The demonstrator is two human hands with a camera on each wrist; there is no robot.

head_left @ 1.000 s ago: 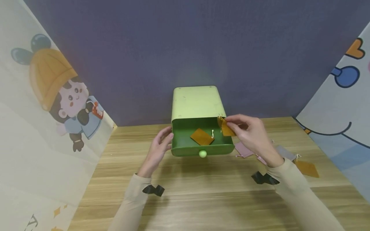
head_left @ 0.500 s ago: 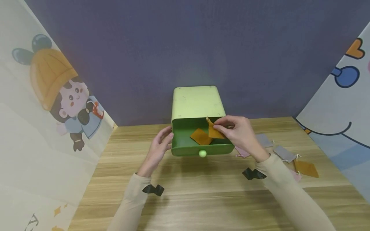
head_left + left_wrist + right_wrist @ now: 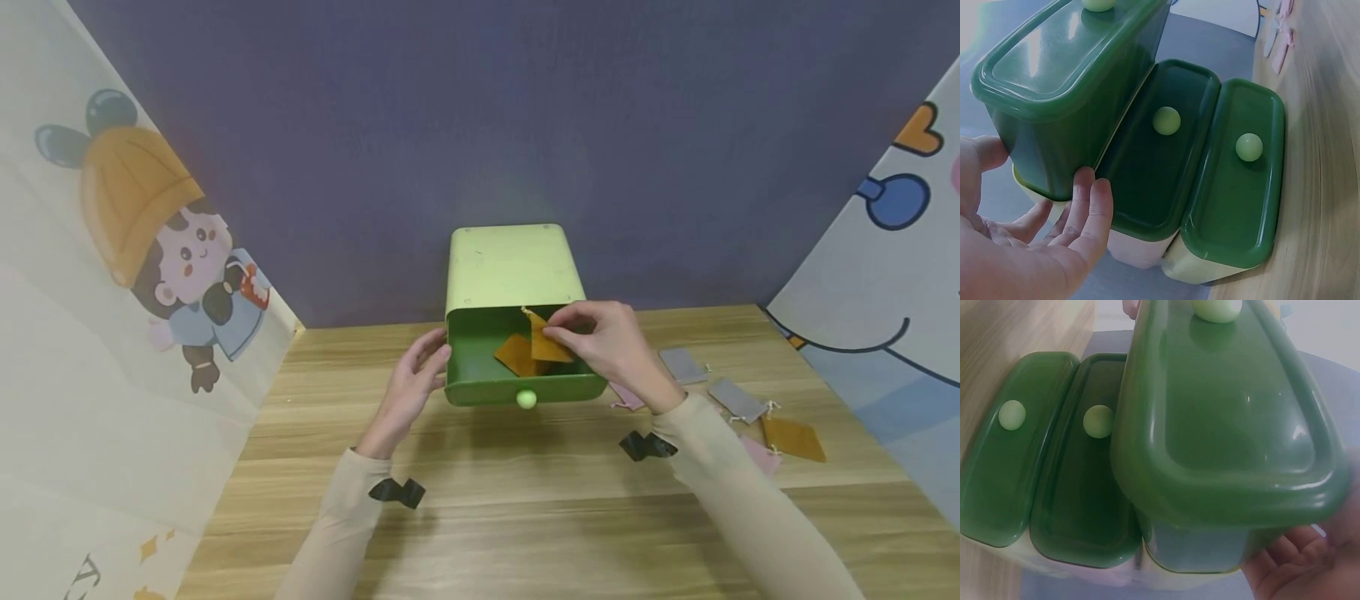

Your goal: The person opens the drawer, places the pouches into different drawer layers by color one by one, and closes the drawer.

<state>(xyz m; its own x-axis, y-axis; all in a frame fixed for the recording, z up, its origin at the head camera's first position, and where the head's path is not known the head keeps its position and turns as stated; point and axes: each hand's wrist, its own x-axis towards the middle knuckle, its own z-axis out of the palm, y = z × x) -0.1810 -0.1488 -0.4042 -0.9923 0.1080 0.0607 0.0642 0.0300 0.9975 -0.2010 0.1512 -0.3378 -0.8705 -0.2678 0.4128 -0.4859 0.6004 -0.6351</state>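
Observation:
My right hand (image 3: 609, 340) pinches a small orange-brown drawstring pouch (image 3: 547, 343) by its edge, over the pulled-out green drawer (image 3: 480, 393). Its corded end points up to the left. A second orange-brown pouch (image 3: 513, 357) lies on the drawer floor, partly covered by the held one in the head view. My left hand (image 3: 408, 385) rests along the drawer's left side, fingers spread and loosely bent; the left wrist view shows its fingertips (image 3: 1102, 187) at the drawer wall. In the right wrist view the drawer front hides the pouches and part of my right hand (image 3: 1300, 562).
The pale-green cabinet (image 3: 510, 267) stands against the dark wall. Two lower drawers, a middle one (image 3: 1160, 162) and a bottom one (image 3: 1235, 187), are pushed in. Grey pouches (image 3: 738, 400), pink pouches (image 3: 761, 455) and another orange-brown pouch (image 3: 793, 438) lie on the wooden table at right.
My right hand has moved left with the pinched pouch, from the drawer's right edge to over its middle, overlapping the lying pouch. The left hand stays put.

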